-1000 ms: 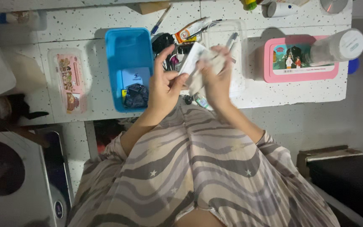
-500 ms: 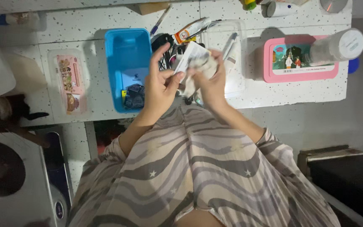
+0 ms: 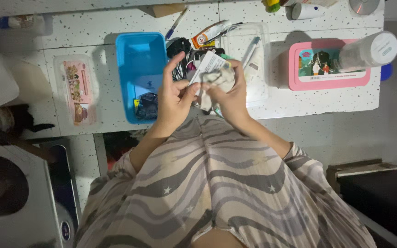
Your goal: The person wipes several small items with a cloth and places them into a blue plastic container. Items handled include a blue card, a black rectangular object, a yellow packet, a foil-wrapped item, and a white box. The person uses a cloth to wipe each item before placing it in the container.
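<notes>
Both hands meet above the table's (image 3: 318, 98) near edge, forearms angling in from the striped sleeves; the left hand (image 3: 173, 98) pinches a white card (image 3: 206, 64) between thumb and fingers, index raised; the right hand (image 3: 229, 94) closes its fingers around a crumpled cloth (image 3: 217, 81) touching the card; a blue bin (image 3: 139, 55) lies just left.

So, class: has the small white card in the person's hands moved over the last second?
Yes. The small white card has shifted left, toward the blue plastic tub, and sits further from the clear plastic box.
</notes>
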